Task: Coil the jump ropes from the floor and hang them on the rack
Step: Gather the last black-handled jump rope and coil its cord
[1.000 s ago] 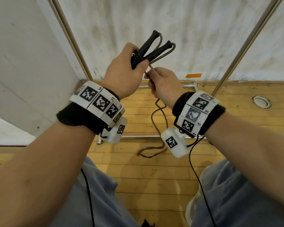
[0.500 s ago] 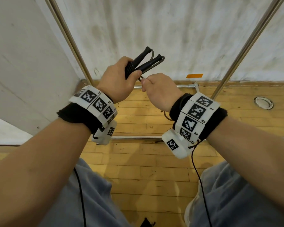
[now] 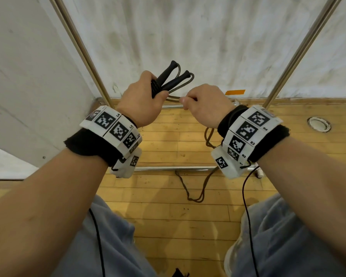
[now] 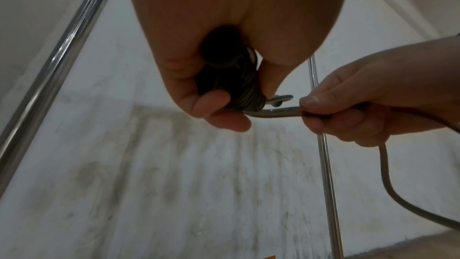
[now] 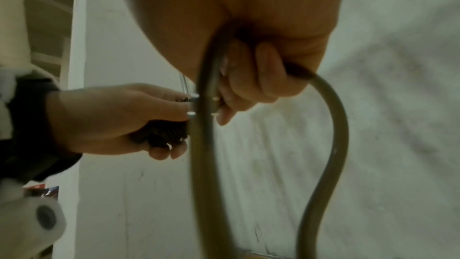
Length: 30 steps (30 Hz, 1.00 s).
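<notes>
Mid-coil here: left hand [image 3: 142, 100] clamped around both black handles [image 3: 173, 80], right hand [image 3: 206, 104] just beside them, pinching the rope [image 4: 278, 114] close to the handles. Rest of the rope trailing down from the handles onto the floor [image 3: 168, 216], between the rack [image 3: 100, 82] uprights. Probably best to feed even loops, keep light tension, avoid twists, then hang.

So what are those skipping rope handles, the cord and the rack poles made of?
Handles: matte black with ridged grips, likely rubber or foam over plastic. Cord: smooth, slightly glossy olive-grey, bends in soft curves, probably PVC or rubber. Rack poles: shiny, mirror-like tubes, apparently chromed or stainless steel.
</notes>
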Tool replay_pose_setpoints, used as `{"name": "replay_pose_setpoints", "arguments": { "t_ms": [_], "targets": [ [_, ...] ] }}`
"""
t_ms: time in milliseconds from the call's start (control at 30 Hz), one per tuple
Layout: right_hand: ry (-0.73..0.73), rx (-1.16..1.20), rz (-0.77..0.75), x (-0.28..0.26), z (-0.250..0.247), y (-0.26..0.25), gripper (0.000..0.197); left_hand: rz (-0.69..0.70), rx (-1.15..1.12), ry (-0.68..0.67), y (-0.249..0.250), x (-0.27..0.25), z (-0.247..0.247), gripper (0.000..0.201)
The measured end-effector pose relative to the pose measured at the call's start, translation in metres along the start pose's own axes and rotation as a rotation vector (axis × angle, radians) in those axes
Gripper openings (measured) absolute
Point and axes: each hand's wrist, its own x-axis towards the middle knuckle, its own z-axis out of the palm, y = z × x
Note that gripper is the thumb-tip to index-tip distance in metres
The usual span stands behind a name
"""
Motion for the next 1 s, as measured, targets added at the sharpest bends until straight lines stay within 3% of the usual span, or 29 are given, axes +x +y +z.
{"name": "replay_pose_setpoints", "arguments": {
  "t_ms": [133,267,433,533,667,767,867,1000],
  "targets": [
    [-0.031,-0.078,0.041,0.004,-0.007,0.007,0.044,-0.016,-0.036,-0.036,-0.001,0.004,-0.002,0.03],
    [-0.052,-0.03,0.008,0.003,-0.007,0.002,0.044,-0.017,-0.051,0.035,-0.005,0.007,-0.003,0.02],
    [-0.143,-0.069,-0.102,-0.003,0.008,-0.013,0.035,-0.033,0.103,0.043,-0.005,0.005,0.003,0.032],
    [-0.119,-0.092,-0.118,-0.003,0.007,-0.013,0.035,-0.005,0.2,0.012,-0.005,0.005,0.007,0.032],
    [-0.065,-0.126,-0.13,-0.004,0.003,-0.005,0.028,0.008,0.415,-0.158,-0.006,0.002,0.014,0.024],
    [0.029,-0.111,-0.096,-0.002,-0.001,0.002,0.029,0.064,0.395,-0.262,-0.003,-0.001,0.016,0.019],
    [0.105,-0.07,-0.083,0.001,-0.003,0.006,0.03,0.145,0.382,-0.26,0.004,-0.005,0.014,0.025],
    [0.103,0.002,-0.056,0.004,-0.008,0.01,0.031,0.192,0.404,-0.279,0.009,-0.007,0.016,0.033]
  ]
}}
